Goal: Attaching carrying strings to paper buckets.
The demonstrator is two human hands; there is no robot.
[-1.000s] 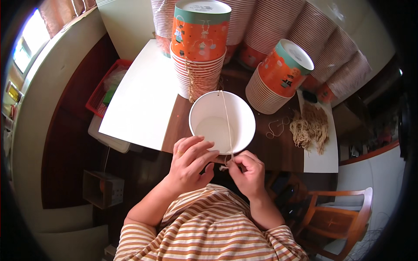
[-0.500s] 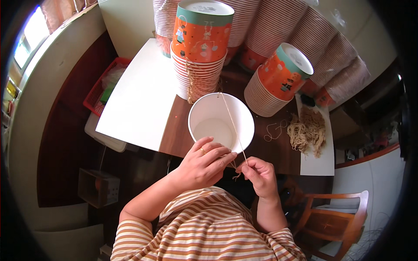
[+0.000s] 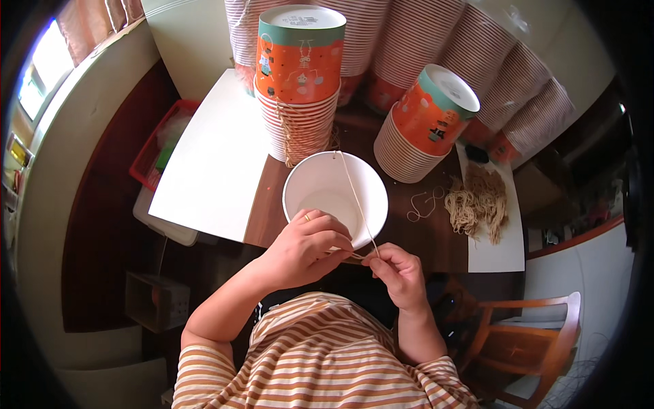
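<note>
Standing on the dark table (image 3: 422, 238), two stacks of orange paper bowls (image 3: 300, 88) flank a white paper bowl (image 3: 327, 194), which looks empty. A thin tan string (image 3: 354, 198) crosses its rim. The left hand (image 3: 303, 249) curls over the near rim; the right hand (image 3: 398, 273) pinches the string's lower end between fingertips.

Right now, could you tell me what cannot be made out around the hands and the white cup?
- Head view: near rim of the white cup, hidden by the left hand.
- String end, too thin, lost between the right hand fingers.
- Striped cup stacks, cut off by the top edge.
</note>
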